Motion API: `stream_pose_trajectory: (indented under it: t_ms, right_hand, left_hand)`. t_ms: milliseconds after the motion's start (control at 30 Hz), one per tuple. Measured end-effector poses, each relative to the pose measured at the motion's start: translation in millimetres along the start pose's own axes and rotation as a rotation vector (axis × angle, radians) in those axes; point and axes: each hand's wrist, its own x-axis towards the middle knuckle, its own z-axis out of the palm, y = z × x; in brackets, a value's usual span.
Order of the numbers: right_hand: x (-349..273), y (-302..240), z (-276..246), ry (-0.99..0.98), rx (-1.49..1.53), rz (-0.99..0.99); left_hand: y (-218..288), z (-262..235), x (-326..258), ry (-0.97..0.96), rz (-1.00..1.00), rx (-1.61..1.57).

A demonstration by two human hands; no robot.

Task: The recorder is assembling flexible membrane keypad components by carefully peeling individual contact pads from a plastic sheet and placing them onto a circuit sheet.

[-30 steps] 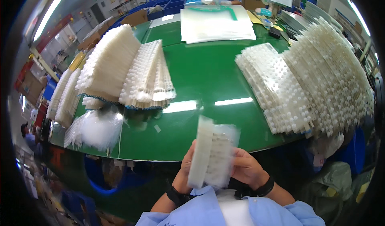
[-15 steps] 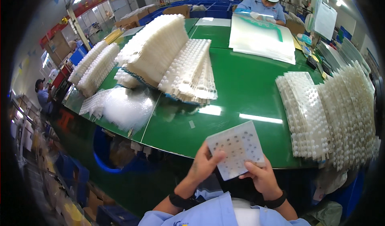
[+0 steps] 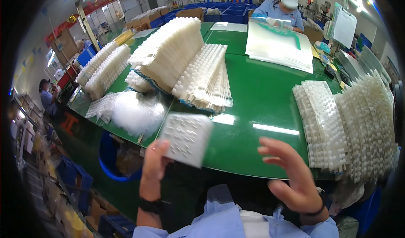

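My left hand (image 3: 155, 160) grips one edge of a whitish square plate (image 3: 185, 137) dotted with small holes or studs, blurred by motion. The plate is held up over the near edge of the green table (image 3: 240, 149). Apart from it, my right hand (image 3: 291, 177) hangs in the air with fingers spread and nothing in them. Behind the plate lies a heap of clear plastic film (image 3: 137, 113). Fanned stacks of white dotted sheets (image 3: 166, 52) stand beyond that. To the right of my right hand is another stack of dotted translucent sheets (image 3: 322, 124).
A co-worker (image 3: 280, 12) sits across the table behind a pile of clear flat sheets (image 3: 276, 48). Two rows of white dotted pieces (image 3: 105, 71) stand at the far left. Below the table edge is a blue bin (image 3: 107, 160). A clipboard (image 3: 342, 27) rises at the back right.
The plate has moved left in my left hand. My right hand has let go of it, opened and swung to the right.
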Motion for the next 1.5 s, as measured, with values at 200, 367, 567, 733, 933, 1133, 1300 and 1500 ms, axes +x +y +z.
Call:
stream_pose_trajectory:
  t_ms: [200,367,567,733,933,1133,1300,1500]
  right_hand:
    - [-30,-78,13,-0.004,0.209,-0.58]
    - [-33,-83,-5,-0.215,0.089,-0.546]
    - [-62,-82,-4,-0.139,0.174,-0.551]
    - [-95,-93,2,-0.017,0.187,-0.474]
    - [-128,-76,-24,-0.054,0.071,-0.541]
    - [-153,-14,-58,0.348,-0.354,-0.234]
    - [-156,109,-75,0.478,-0.625,0.064]
    - [-138,137,-58,0.48,-0.971,0.026]
  left_hand:
    - [-5,-48,59,0.26,0.088,0.407]
    - [-11,-56,56,0.304,0.06,0.522]
    - [6,-58,68,0.257,0.014,0.79]
    - [8,-58,68,0.445,0.34,1.556]
    - [2,-68,59,0.604,0.421,1.741]
    - [-5,-54,42,0.449,0.816,1.557]
    - [-14,7,22,0.142,0.957,1.447]
    - [-16,43,-10,-0.098,0.955,1.419]
